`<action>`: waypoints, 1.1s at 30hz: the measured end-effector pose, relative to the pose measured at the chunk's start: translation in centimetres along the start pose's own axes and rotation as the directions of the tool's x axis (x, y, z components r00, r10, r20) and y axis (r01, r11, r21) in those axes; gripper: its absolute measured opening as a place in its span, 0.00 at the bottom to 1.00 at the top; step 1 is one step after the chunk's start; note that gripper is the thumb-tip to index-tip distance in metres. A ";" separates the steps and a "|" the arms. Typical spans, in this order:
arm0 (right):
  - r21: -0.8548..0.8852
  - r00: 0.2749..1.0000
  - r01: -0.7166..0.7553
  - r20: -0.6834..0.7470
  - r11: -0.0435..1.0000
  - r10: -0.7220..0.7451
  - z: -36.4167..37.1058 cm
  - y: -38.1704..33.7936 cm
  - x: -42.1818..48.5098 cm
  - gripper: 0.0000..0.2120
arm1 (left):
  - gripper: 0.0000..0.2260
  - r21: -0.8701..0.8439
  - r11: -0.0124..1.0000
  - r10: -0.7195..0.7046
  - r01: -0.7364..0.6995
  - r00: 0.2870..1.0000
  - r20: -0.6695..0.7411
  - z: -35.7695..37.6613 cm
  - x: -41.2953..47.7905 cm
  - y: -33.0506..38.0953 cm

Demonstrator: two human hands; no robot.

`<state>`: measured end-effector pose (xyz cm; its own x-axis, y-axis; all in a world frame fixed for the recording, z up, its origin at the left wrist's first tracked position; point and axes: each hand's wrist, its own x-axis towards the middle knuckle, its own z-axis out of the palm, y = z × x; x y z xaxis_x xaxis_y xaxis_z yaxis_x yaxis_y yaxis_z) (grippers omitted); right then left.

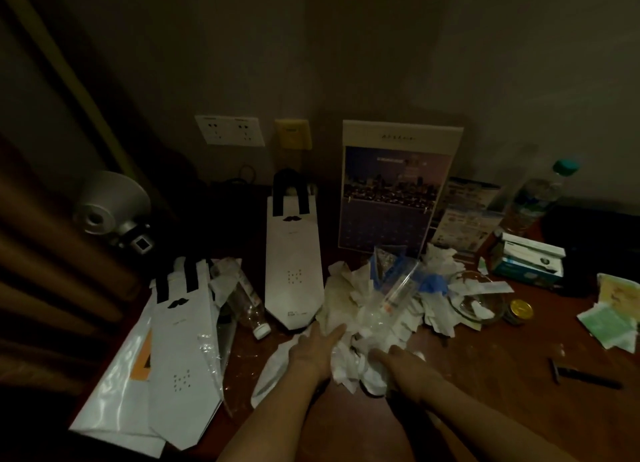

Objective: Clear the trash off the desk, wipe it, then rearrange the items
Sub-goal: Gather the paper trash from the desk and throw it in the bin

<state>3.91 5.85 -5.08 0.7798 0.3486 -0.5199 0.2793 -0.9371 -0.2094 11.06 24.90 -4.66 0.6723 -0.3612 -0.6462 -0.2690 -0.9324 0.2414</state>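
Observation:
A heap of crumpled white tissues and clear plastic wrappers [367, 309] covers the middle of the dark wooden desk [502, 375]. My left hand [313, 349] lies on the heap's left side with its fingers stretched forward against the paper. My right hand [401, 357] presses into the heap's near right side, its fingertips buried in tissue. More torn paper and a blue scrap [434, 283] lie further back in the heap. An empty clear bottle [247, 304] lies on its side to the left.
Two white paper bags with black handles lie flat, one at the left [183, 350] and one at the centre [292, 264]. A calendar [391, 191], a water bottle [535, 198], a box [530, 260], a glass bowl [476, 300], a small tin [521, 309] and a lamp [110, 212] surround the heap.

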 end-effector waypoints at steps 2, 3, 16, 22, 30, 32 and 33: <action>0.104 0.997 -0.002 -0.081 0.995 0.011 0.1 -0.2 -0.1 0.19 | 0.34 -0.019 1.000 -0.021 0.019 0.997 -0.071 0.9 0.4 -0.1; 0.176 0.993 -0.034 -0.108 0.984 0.053 0.1 -0.3 -0.3 0.18 | 0.34 -0.036 0.999 -0.024 0.021 0.995 -0.096 1.4 0.6 -0.1; 0.258 0.980 -0.146 -0.093 0.955 0.175 1.3 -0.6 -0.8 0.15 | 0.16 -0.036 0.998 0.048 -0.058 0.971 -0.233 2.5 -0.1 -0.3; 0.323 0.970 -0.182 -0.097 0.929 0.224 1.6 -1.2 -2.6 0.16 | 0.14 -0.041 0.995 0.081 -0.095 0.959 -0.272 1.9 -1.1 0.0; 0.390 0.880 -0.157 -0.362 0.907 0.308 -2.3 0.1 -3.6 0.13 | 0.15 -0.123 0.960 0.166 -0.252 0.865 -0.473 -2.7 -2.4 0.9; 0.439 0.852 -0.140 -0.403 0.887 0.333 -3.6 0.4 -3.9 0.13 | 0.14 -0.109 0.959 0.175 -0.260 0.853 -0.492 -3.5 -2.6 1.4; 0.456 0.839 -0.124 -0.426 0.881 0.338 -4.2 0.6 -4.0 0.13 | 0.14 -0.100 0.960 0.179 -0.260 0.850 -0.495 -3.8 -2.7 1.5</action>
<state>3.27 3.84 0.35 0.9874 -0.0322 -0.1548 -0.1060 -0.8612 -0.4971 11.42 24.40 0.24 0.8649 -0.4797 -0.1478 -0.3645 -0.8026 0.4722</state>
